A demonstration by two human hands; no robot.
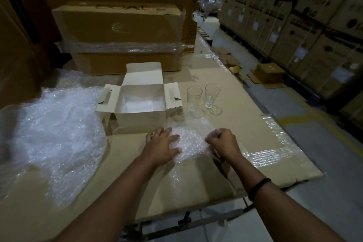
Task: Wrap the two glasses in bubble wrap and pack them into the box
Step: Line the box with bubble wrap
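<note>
While your left hand [163, 144] lies spread flat on the wrap [189, 139] and your right hand [224, 142] pinches its edge, note: wrap light, limp, springy; left glass [194, 102] and right glass [212, 96], bare, upright beside the box [140, 118], likely brittle, slick; grasp each mid-wall.

Both bare forearms reach forward from the bottom of view, converging slightly. I log the left hand [163, 143] palm down, fingers straight and spread, pressing flat on the small clear bubble-wrap sheet [191, 139]. The right hand [223, 141] is curled, knuckles up, pinching that sheet's right edge. A thin black band [259, 184] circles the right wrist.
</note>
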